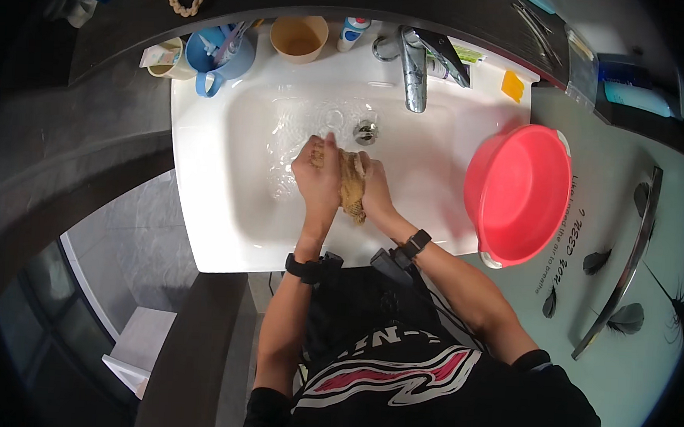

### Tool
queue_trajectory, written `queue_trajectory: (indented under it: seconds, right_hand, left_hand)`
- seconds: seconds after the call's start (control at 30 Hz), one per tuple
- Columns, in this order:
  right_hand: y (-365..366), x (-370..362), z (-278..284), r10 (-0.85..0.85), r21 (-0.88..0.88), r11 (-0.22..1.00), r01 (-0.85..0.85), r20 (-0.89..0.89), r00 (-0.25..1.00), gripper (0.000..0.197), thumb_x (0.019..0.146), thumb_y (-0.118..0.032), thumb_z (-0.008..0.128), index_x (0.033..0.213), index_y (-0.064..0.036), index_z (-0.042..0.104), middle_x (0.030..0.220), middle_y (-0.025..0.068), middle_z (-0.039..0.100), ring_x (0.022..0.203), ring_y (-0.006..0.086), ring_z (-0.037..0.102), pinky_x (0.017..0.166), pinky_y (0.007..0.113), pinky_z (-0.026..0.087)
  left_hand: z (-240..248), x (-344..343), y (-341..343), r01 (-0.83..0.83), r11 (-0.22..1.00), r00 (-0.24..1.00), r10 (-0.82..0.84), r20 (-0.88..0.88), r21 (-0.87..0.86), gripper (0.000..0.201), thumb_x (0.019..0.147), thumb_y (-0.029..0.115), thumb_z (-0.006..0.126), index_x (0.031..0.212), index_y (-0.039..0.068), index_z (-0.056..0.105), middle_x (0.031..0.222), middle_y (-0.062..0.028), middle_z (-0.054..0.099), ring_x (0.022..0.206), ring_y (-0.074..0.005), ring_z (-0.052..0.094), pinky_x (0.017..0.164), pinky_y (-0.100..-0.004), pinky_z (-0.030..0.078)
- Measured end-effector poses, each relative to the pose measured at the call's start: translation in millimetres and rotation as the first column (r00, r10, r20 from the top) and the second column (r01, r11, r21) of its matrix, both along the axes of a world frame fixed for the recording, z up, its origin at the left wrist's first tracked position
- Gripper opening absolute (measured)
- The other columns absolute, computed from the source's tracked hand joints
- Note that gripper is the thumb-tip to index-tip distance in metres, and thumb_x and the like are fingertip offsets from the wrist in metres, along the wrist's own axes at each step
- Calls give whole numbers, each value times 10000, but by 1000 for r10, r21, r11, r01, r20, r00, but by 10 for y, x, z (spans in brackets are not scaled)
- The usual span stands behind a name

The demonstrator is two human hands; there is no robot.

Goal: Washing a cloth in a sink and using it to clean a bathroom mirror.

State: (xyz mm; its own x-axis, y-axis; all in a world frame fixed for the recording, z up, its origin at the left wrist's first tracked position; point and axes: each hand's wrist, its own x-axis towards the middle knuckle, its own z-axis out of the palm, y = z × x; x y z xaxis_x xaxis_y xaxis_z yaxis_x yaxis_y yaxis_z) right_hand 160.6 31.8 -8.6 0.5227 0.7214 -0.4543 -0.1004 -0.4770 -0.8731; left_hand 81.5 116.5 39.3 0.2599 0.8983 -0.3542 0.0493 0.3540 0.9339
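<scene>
Probably a wringing or rubbing step: the left hand (318, 177) and right hand (376, 190) curl closed around a tan cloth (352, 189) over the sink (194, 221) — next calls for firm, even pressure.

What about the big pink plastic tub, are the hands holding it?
No, the left hand and right hand hold a crumpled tan cloth over the white sink, while the pink plastic tub sits apart, to their right.

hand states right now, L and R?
Left hand: closed, holding the yellowish-brown cloth.
Right hand: closed on the same cloth, at its right side.
</scene>
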Motion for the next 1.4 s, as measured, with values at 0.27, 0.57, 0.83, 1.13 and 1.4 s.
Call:
queue_trajectory:
  seconds: [0.27,0.57,0.83,1.13,1.4]
  right_hand:
    - [109,39,320,62,-193,980,-53,44,997,487,1032,-455,487,1052,15,613,581,129,527,586,228,600,553,388,472]
    - [13,249,751,-36,-196,977,-79,-524,851,725,896,-619,631,1343,-63,503,989,61,647,693,120,663,392,251,473]
    - [-515,527,282,-84,-86,996,12,-918,387,501,1022,-530,463,1258,-95,541,960,98,674,693,194,656,385,204,385]
    - [-411,247,410,-353,-264,934,239,-781,516,455,1033,-486,434,1104,-72,609,845,52,667,569,154,621,338,244,376]
    - [-664,392,32,26,10,1000,-27,82,996,525,1055,-436,419,937,31,628,719,43,612,673,137,615,491,323,472]
  left_hand:
    - [-289,5,-74,-243,970,960,241,-145,9,430,1046,237,512,707,-26,536,606,-54,566,578,-95,475,551,-307,412]
    - [34,77,-170,-65,989,927,108,-360,130,326,1062,240,463,952,-32,606,787,-165,664,682,-259,604,690,-378,481]
    - [154,-212,163,663,698,743,-658,-123,272,571,885,143,716,1421,71,530,1320,-157,623,1177,-302,632,1007,-361,486]
    - [-30,121,-383,129,977,980,-100,173,-167,258,979,144,632,782,-21,599,719,-35,615,681,-91,563,654,-274,474]
    - [-130,401,-642,-275,912,960,279,-30,-305,393,1012,220,576,687,1,549,618,11,513,592,-70,427,538,-289,370]
